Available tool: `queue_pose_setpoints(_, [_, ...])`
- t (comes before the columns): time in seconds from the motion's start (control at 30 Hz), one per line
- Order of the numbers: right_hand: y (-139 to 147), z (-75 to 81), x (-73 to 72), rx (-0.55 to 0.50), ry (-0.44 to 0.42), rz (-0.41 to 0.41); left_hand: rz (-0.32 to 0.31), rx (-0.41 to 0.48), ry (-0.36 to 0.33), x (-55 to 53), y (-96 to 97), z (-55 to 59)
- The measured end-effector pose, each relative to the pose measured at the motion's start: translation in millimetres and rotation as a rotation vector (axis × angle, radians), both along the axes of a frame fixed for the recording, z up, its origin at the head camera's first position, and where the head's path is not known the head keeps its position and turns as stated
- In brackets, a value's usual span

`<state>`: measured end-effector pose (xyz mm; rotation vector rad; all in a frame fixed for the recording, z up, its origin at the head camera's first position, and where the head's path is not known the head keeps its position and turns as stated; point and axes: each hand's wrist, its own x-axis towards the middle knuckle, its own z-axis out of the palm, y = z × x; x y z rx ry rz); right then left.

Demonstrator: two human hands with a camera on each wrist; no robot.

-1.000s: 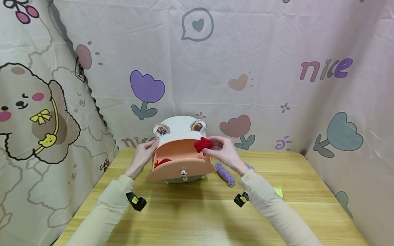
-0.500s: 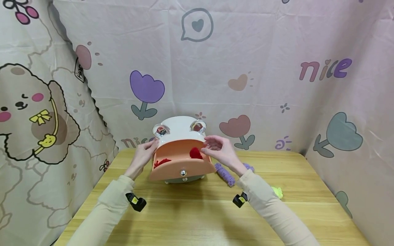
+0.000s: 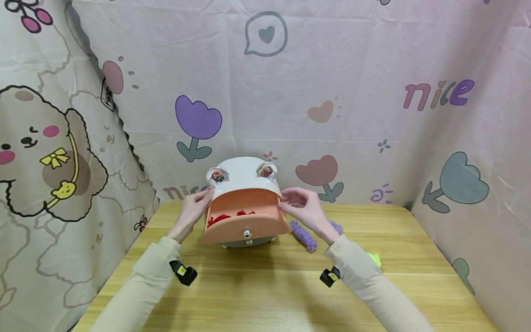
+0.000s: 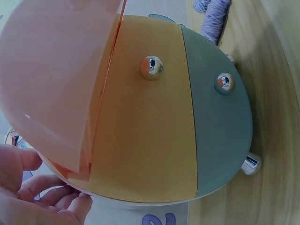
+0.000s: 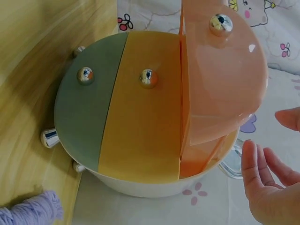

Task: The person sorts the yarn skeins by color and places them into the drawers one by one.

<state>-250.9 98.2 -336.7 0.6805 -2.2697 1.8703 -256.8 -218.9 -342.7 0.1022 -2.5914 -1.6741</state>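
Note:
A small rounded desktop drawer box (image 3: 244, 173) with a white top and two chrome-ringed eyes stands on the table. Its peach top drawer (image 3: 232, 229) is pulled out. Inside, red yarn bundles (image 3: 219, 218) show just over the drawer front, one at the left and one nearer the middle. My left hand (image 3: 193, 211) rests its fingers against the box's left side, beside the open drawer. Over at the right side, my right hand (image 3: 304, 208) holds nothing; its fingers are loosely bent, thumb apart, close to the drawer's right edge.
On the wooden table (image 3: 265, 295), purple yarn bundles (image 3: 303, 236) lie right of the box, partly behind my right wrist. A bright yellow-green bundle (image 3: 375, 259) peeks out past the right sleeve. Printed cloth (image 3: 361, 60) hangs close behind and along both sides.
My right hand let go of a red yarn bundle, which dropped into the peach drawer, then drew back slightly right. My left hand stays at the box's side.

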Motion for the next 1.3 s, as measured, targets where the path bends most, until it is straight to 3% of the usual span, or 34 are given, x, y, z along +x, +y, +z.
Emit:
queue_pose_setpoints(0.4, [5, -11.2, 18.9, -0.096, 0.078, -0.168, 0.006, -0.005, 0.000, 0.2, 0.4, -0.9])
queue_pose_setpoints(0.63, [2, -16.3, 29.6, -0.109, 0.089, -0.199, 0.012, -0.010, 0.000, -0.6, 0.4, -0.3])
queue_pose_setpoints(0.97, [-10, -31.3, 43.1, -0.147, 0.087, -0.093, 0.011, -0.014, 0.000, 0.0, 0.6, 0.2])
queue_pose_setpoints(1.3, [-33, -49.8, 54.0, -0.081, 0.294, -0.037, 0.005, -0.013, 0.002, 0.9, 1.1, 0.2])
